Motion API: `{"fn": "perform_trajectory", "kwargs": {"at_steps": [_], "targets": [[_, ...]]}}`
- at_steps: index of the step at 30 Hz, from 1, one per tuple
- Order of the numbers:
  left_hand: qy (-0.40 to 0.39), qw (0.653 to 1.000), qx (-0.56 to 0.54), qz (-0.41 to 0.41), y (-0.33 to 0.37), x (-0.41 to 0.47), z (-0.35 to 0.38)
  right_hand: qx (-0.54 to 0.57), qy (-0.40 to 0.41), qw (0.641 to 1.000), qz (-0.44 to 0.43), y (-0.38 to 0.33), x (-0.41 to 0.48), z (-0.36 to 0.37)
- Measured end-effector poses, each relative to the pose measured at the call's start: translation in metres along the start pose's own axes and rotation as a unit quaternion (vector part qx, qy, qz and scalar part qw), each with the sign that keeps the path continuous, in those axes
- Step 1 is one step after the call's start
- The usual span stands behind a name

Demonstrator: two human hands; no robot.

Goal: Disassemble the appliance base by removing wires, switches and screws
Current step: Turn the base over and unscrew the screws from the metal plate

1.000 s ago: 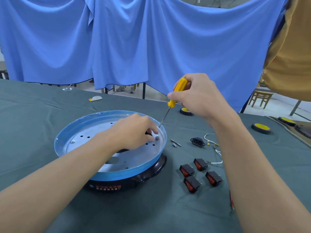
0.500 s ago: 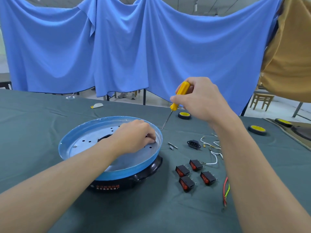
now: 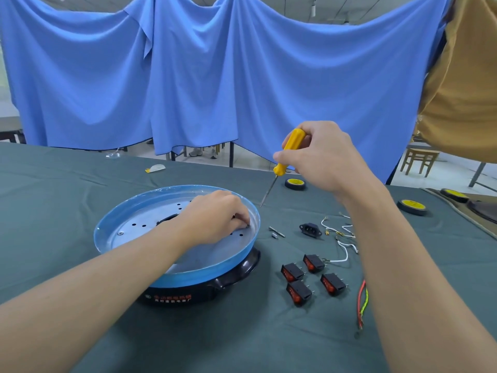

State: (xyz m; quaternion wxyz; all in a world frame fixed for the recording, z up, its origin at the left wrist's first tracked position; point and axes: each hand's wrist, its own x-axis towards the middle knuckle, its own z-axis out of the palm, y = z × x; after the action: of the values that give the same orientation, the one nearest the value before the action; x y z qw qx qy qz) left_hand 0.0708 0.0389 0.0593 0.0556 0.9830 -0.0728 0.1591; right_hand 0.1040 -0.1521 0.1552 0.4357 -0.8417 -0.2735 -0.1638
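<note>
The round appliance base [image 3: 129,227], blue-rimmed with a perforated metal plate and black underside, sits on the dark green cloth. My left hand [image 3: 215,219] rests inside it near the right rim, fingertips pinching a small screw [image 3: 247,225] at the plate. My right hand [image 3: 320,157] grips a yellow-handled screwdriver [image 3: 289,152], held in the air with its tip just beyond the rim. Several black rocker switches [image 3: 312,278], a black power socket [image 3: 310,229], white wires [image 3: 341,238], red and green wires [image 3: 361,302] and loose screws [image 3: 277,232] lie to the right.
Rolls of black tape with yellow cores [image 3: 295,183] [image 3: 411,207] lie at the table's far side. A blue curtain [image 3: 242,76] hangs behind the table. A wooden stool [image 3: 419,160] stands beyond the right edge. A small white scrap [image 3: 156,168] lies at the back.
My right hand has lifted the screwdriver up and to the right, so its tip has left the plate. My left hand's fingers stay at the screw near the right rim.
</note>
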Motion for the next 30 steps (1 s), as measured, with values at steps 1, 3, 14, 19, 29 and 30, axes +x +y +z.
{"fn": "perform_trajectory", "kwargs": {"at_steps": [1, 3, 14, 19, 29, 30], "targets": [[0.001, 1.000, 0.005, 0.003, 0.0000, 0.0000, 0.0007, -0.001, -0.001, 1.000, 0.000, -0.0002, -0.0002, 0.0002], [0.002, 1.000, 0.013, 0.007, 0.0000, -0.0011, 0.0018, -0.003, -0.002, 1.000, -0.002, -0.0004, -0.0006, 0.0002], [0.008, 0.996, -0.065, -0.058, 0.0054, 0.0032, 0.0062, -0.006, -0.004, 1.000, -0.006, -0.0022, -0.0029, 0.0013], [0.021, 0.995, -0.063, -0.073, 0.0050, 0.0032, 0.0073, -0.004, 0.002, 1.000, -0.007, -0.0017, -0.0021, 0.0024], [0.004, 1.000, 0.003, -0.031, 0.0063, 0.0042, 0.0076, -0.009, 0.002, 1.000, -0.008, -0.0022, -0.0008, 0.0043], [0.010, 1.000, 0.017, -0.019, 0.0075, 0.0035, 0.0065, -0.010, 0.001, 1.000, -0.008, -0.0020, -0.0007, 0.0046]]}}
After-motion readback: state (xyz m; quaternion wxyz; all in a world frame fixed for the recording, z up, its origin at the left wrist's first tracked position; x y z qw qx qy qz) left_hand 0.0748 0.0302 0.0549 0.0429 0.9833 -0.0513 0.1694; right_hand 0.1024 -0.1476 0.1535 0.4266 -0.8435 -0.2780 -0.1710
